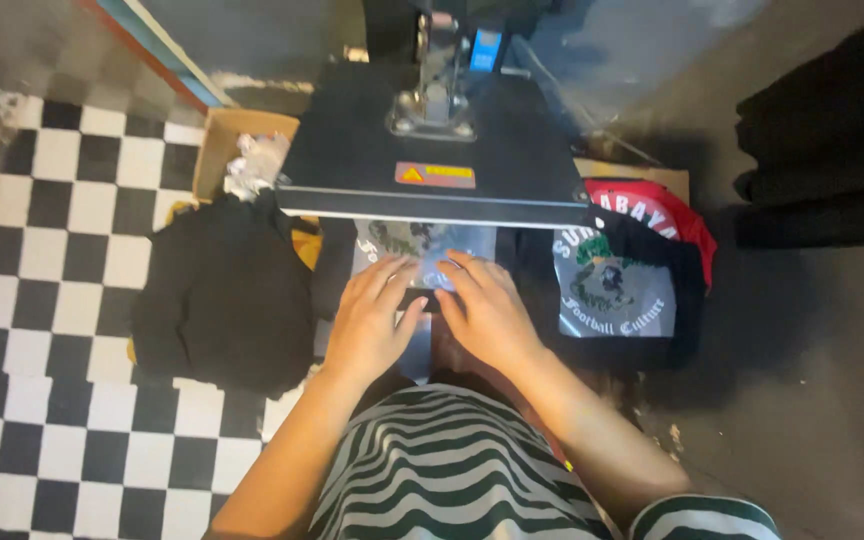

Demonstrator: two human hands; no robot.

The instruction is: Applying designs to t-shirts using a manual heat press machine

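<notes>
Transfer sheet lies flat on a dark garment on the lower platen, just under the front edge of the raised heat press plate. Left hand and right hand both rest palm-down on the sheet, fingers spread flat, gripping nothing. Left of the press: black garment pile on checkered floor. Right of the press: stacked printed shirts.

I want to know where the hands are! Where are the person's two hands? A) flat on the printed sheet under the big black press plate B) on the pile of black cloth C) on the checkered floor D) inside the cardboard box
A: both the left hand and the right hand lie flat on the pale printed transfer sheet, just below the raised flat black metal press plate.
</notes>
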